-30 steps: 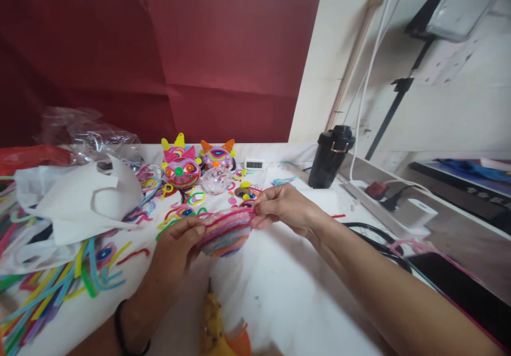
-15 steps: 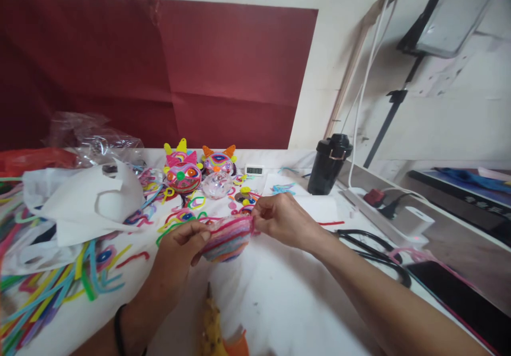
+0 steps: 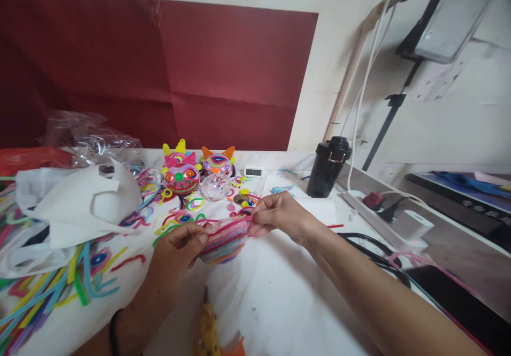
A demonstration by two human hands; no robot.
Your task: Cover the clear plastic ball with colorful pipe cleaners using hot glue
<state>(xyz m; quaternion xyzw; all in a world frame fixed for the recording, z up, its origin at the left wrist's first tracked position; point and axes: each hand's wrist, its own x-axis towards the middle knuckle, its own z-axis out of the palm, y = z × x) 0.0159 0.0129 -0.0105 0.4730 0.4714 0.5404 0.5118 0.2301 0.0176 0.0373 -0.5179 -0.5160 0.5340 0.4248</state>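
Note:
Between my hands is a rounded shell [image 3: 224,241] covered in striped pink, blue and orange pipe cleaners. My left hand [image 3: 181,247] grips its left edge between thumb and fingers. At the right end of the rim, my right hand [image 3: 275,215] pinches a pink pipe cleaner [image 3: 248,222] against the shell. The exact fingertip contact there is partly hidden. Below the shell, close to me, a yellow glue gun [image 3: 207,326] with a dark nozzle and an orange part points away from me.
Finished animal-face balls [image 3: 181,178] and a clear plastic ball [image 3: 216,185] stand at the back, beside a small digital timer [image 3: 253,172]. Loose pipe cleaners [image 3: 43,297] and a white mask-like shell [image 3: 91,199] lie left. A black bottle [image 3: 329,167], power strip [image 3: 383,220] and phone [image 3: 459,303] are right.
Both hands keep hold of the striped shell. My right fingers have shifted slightly along the rim's right end. The view has moved a little.

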